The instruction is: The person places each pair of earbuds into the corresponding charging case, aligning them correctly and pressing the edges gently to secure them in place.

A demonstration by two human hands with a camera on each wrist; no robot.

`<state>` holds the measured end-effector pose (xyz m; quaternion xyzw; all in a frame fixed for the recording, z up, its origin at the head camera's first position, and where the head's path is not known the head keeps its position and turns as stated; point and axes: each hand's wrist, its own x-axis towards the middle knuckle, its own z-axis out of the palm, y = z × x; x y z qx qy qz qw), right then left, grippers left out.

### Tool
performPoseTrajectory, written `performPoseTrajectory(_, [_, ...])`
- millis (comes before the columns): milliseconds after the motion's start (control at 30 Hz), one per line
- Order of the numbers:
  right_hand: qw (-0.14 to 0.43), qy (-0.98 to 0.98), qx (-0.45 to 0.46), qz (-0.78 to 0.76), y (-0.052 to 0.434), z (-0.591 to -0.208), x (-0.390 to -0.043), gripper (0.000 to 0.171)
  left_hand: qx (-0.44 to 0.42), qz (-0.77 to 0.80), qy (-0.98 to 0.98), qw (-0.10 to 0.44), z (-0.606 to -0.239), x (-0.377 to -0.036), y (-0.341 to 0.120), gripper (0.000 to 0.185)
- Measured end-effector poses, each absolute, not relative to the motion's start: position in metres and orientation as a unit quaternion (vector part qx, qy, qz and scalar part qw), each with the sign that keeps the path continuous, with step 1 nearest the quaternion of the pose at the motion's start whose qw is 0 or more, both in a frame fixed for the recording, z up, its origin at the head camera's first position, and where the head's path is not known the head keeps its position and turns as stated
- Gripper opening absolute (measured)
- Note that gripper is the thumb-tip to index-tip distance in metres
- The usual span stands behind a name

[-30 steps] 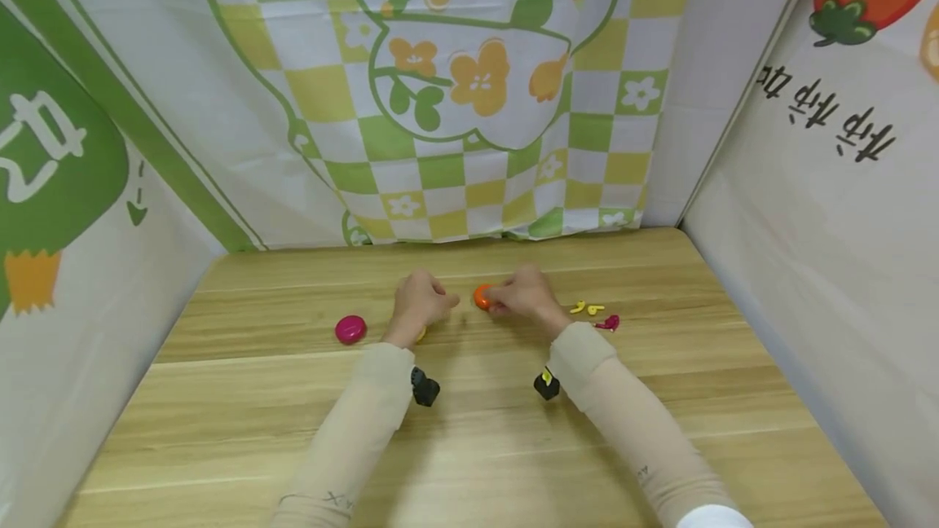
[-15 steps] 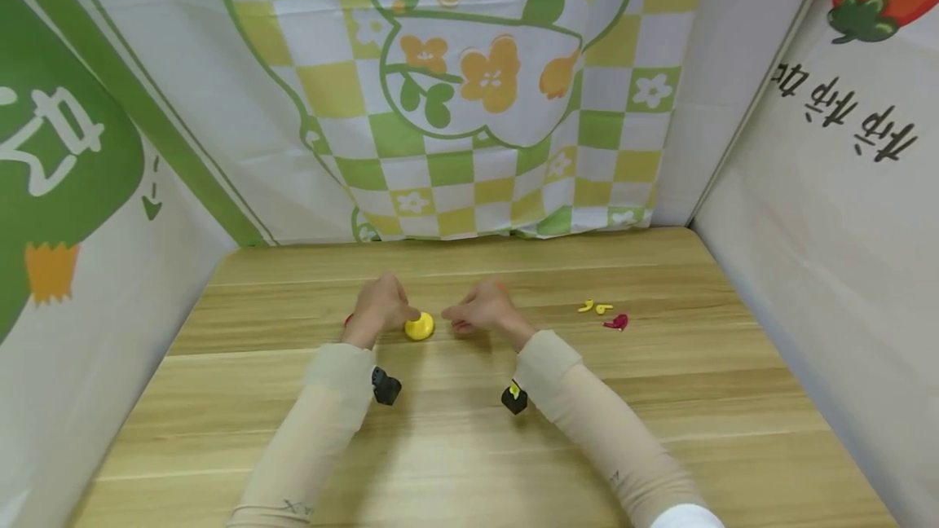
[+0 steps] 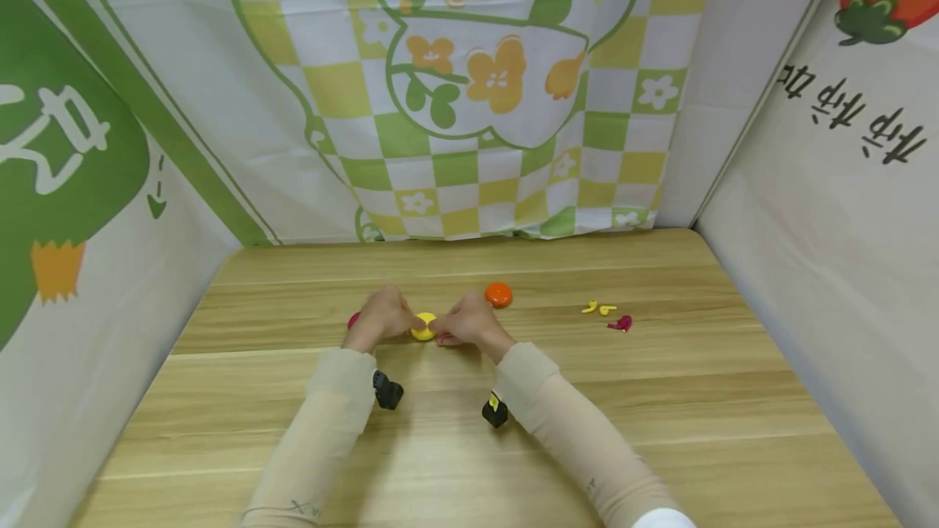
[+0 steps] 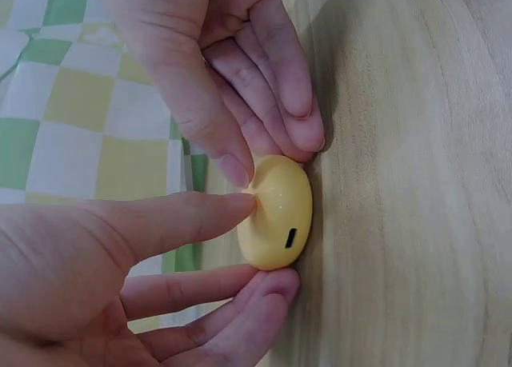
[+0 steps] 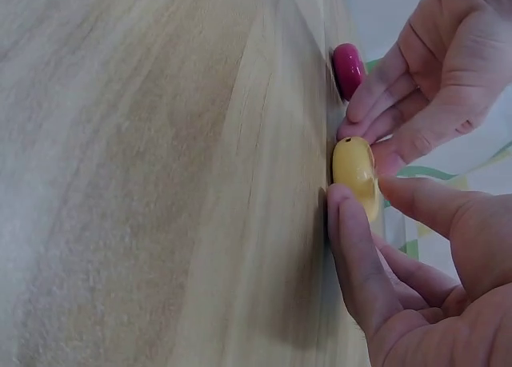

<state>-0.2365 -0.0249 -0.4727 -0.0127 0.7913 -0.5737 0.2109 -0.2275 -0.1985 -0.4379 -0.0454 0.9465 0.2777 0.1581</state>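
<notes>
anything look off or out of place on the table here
Nothing looks damaged or spilled. Only the small yellow pieces and the magenta piece lie loose, apart from the yellow case both hands hold.

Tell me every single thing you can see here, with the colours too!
yellow case: 1, yellow, table centre, between both hands
orange case: 1, orange, behind the right hand
pink case: 1, magenta, beside the left hand
yellow earbuds: 2, yellow, right of the orange case
pink earbud: 1, magenta, by the yellow earbuds
table: 1, light wood
cloth walls: 3, printed white, green, yellow
left hand: pinches yellow case
right hand: pinches yellow case
</notes>
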Motion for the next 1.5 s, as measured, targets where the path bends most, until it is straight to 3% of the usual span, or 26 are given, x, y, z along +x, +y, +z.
performPoseTrajectory(200, [0.217, 0.793, -0.015, -0.569, -0.021, -0.474, -0.237, 0.019, -0.053, 0.326, 0.931, 0.158, -0.441, -0.222, -0.200, 0.025])
performPoseTrajectory(467, [0.183, 0.791, -0.070, -0.579, 0.004, -0.465, -0.240, 0.020, -0.083, 0.459, 0.872, 0.147, -0.439, -0.211, -0.198, 0.045])
performPoseTrajectory(767, [0.137, 0.800, -0.171, -0.558, 0.039, -0.429, -0.231, 0.022, -0.029, 0.597, 0.796, 0.095, -0.428, -0.192, -0.188, 0.038])
performPoseTrajectory(1000, [0.079, 0.815, -0.247, -0.517, 0.061, -0.412, -0.216, 0.022, 0.020, 0.646, 0.757, 0.101, -0.424, -0.175, -0.175, 0.033])
performPoseTrajectory(1233, [0.071, 0.809, -0.286, -0.508, 0.084, -0.408, -0.201, 0.022, 0.057, 0.662, 0.740, 0.104, -0.429, -0.158, -0.157, 0.036])
performPoseTrajectory(1500, [0.066, 0.800, -0.282, -0.525, 0.103, -0.421, -0.188, 0.024, 0.106, 0.685, 0.717, 0.068, -0.445, -0.149, -0.139, 0.034])
